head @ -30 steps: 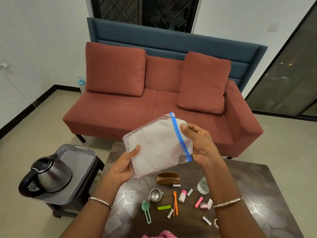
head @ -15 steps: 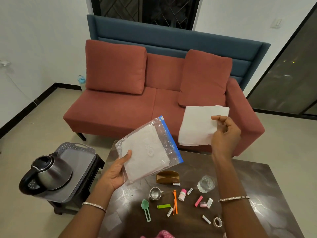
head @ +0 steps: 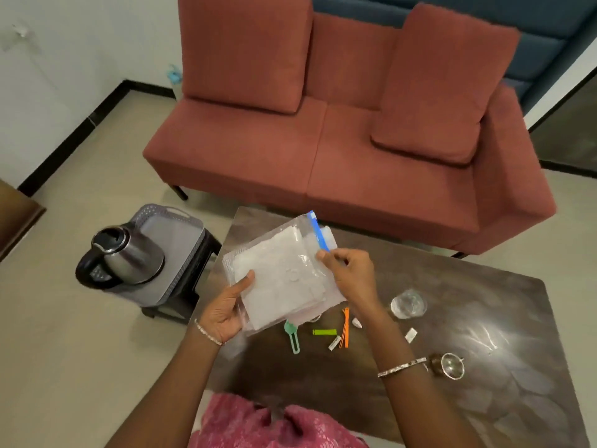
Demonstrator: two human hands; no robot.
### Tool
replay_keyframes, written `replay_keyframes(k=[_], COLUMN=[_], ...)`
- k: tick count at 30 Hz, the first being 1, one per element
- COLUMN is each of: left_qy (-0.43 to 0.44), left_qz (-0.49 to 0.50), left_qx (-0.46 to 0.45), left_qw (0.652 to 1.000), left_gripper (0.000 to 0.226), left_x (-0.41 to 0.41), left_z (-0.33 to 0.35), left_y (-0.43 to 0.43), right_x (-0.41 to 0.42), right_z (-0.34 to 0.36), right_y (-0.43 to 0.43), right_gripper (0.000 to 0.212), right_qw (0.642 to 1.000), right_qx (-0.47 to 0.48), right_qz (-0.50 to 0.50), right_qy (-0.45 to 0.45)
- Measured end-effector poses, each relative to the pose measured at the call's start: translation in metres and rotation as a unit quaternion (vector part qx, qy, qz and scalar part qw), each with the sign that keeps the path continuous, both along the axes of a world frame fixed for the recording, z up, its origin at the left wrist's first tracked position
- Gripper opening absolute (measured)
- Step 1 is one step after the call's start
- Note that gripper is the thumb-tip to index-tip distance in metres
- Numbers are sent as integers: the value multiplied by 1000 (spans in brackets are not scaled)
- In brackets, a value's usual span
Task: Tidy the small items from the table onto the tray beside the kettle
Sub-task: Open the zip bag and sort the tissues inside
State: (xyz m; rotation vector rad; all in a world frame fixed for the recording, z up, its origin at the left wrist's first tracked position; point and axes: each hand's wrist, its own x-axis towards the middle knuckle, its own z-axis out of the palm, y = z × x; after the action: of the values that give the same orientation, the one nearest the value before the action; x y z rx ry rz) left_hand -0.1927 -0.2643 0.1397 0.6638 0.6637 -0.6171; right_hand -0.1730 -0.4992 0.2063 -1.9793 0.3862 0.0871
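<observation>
Okay, I see left grip [head: 226,310] clamped on plastic bag [head: 284,279] above desk [head: 484,318], right grip [head: 352,276] pinching same bag's top edge.

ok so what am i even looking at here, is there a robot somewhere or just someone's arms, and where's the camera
There is no robot: these are a person's two bare arms. Every picture comes from one wide-angle camera worn on the person's head, looking forward and down, which is why the room looks bent.

The left hand holds a clear zip bag of folded white paper. The right hand pinches the bag's blue zip edge.

Below them is a dark table with small things on it: a green scoop, a lime-green bar, a thin orange strip, a glass and a small steel cup.

To the left, a kettle stands on a grey tray. A red sofa is behind the table.
</observation>
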Motion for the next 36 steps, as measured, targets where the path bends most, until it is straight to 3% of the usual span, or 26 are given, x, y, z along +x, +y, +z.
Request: replay_keyframes(k=[7, 11, 14, 17, 23, 26, 28, 30, 31, 32, 33, 34, 36], left_qy=[105, 151, 183, 199, 227, 237, 262, 282, 248, 181, 111, 59, -1], left_qz=[48, 86, 114, 124, 118, 88, 22, -77, -101, -91, -75, -50, -45], left_qx=[113, 124, 125, 133, 164, 214, 308, 480, 565, 615, 606, 540, 346], left_qw=[987, 977, 969, 963, 953, 943, 914, 827, 780, 762, 784, 838, 937], left_gripper=[60, 33, 19, 12, 5, 16, 38, 69, 79, 81, 77, 71, 66], left_x=[-31, -38, -38, -37, -31, -31, -31, -30, -27, -23, -16, -7, 9], left_z=[-71, -114, -144, -175, -223, -233, -231, -223, -212, -200, -179, -157, -118], left_y=[22, 29, 34, 37, 35, 37, 38, 41, 40, 38, 33, 26, 13], right_x=[8, 17, 23, 24, 20, 17, 15, 12, 11, 9, 8, 6, 1], right_z=[-80, -127, -148, -156, -156, -148, -140, -130, -124, -118, -110, -101, -83], right_y=[42, 47, 36, 24, 14, 16, 17, 17, 17, 18, 19, 19, 20], right_gripper=[18, 6, 18, 31, 14, 16, 19, 22, 23, 23, 24, 23, 22], right_qw=[996, 997, 996, 997, 989, 982, 978, 978, 979, 980, 982, 983, 985], right_qx=[13, -25, -35, 15, 130, 178, 198, 202, 199, 194, 185, 175, 151], right_qz=[18, 17, 16, 19, -35, -42, -40, -25, -12, 5, 23, 42, 80], right_qy=[89, 68, 74, 73, 68, 57, 53, 52, 50, 49, 44, 37, 21])
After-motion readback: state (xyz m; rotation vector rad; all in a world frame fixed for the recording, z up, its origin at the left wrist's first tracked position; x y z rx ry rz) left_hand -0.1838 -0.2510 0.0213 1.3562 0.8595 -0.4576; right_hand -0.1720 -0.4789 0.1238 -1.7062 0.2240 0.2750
